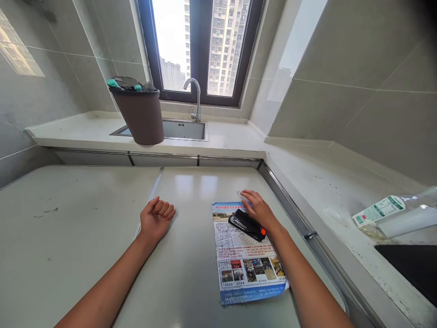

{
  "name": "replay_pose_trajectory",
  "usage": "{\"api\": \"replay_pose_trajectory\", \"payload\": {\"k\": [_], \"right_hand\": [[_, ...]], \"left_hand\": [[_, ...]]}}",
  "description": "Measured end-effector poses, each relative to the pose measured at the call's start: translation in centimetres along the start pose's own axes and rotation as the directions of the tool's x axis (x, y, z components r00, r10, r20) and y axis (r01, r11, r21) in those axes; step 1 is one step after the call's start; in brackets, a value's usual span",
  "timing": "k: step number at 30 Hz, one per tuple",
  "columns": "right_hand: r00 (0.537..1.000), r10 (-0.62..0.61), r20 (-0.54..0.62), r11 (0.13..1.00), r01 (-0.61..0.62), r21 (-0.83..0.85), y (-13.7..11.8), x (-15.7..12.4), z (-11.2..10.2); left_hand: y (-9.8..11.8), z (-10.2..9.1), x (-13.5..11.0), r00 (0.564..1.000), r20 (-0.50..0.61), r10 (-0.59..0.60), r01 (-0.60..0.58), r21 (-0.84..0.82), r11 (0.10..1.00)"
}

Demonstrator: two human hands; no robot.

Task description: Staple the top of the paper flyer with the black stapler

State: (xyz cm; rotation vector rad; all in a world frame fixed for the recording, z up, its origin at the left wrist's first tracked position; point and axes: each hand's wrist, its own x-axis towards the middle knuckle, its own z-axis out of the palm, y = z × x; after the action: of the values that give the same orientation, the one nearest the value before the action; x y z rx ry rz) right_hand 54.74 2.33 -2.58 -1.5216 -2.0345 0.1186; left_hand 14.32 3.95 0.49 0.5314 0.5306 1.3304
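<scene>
A printed leaflet with blue edges, text and small photos lies on the pale tabletop. On its upper part rests a black stapler with an orange-red end. My right hand is open beside the stapler, over the leaflet's top right corner, fingers reaching past the top edge. Close to its fingertips are tiny thin bits of metal, which look like staples. My left hand rests as a fist on the table, left of the leaflet; no object shows in it.
A brown bin with a dark liner and green-topped items stands on the counter, in front of the sink and tap. A clear labelled bottle lies on the right counter, near a black panel.
</scene>
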Motion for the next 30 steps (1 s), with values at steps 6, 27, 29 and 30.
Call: {"api": "replay_pose_trajectory", "payload": {"k": [6, 27, 29, 30], "right_hand": [[0.977, -0.069, 0.2, 0.994, 0.085, -0.073, 1.9, 0.0, 4.0], [0.952, -0.177, 0.249, 0.984, 0.179, 0.017, -16.8, 6.3, 16.3], [0.937, -0.22, 0.271, 0.975, 0.217, 0.043, -18.9, 7.2, 17.1], [0.928, -0.242, 0.284, 0.97, 0.237, 0.052, -19.6, 7.5, 17.5]], "left_hand": [[3.2, -2.3, 0.8, 0.998, -0.013, 0.058, -0.058, -0.05, 0.997], [6.4, -5.9, 2.1, 0.974, 0.004, 0.227, -0.216, -0.291, 0.932], [6.4, -5.9, 2.1, 0.978, 0.017, 0.207, -0.194, -0.283, 0.939], [6.4, -5.9, 2.1, 0.979, 0.021, 0.203, -0.189, -0.282, 0.94]]}}
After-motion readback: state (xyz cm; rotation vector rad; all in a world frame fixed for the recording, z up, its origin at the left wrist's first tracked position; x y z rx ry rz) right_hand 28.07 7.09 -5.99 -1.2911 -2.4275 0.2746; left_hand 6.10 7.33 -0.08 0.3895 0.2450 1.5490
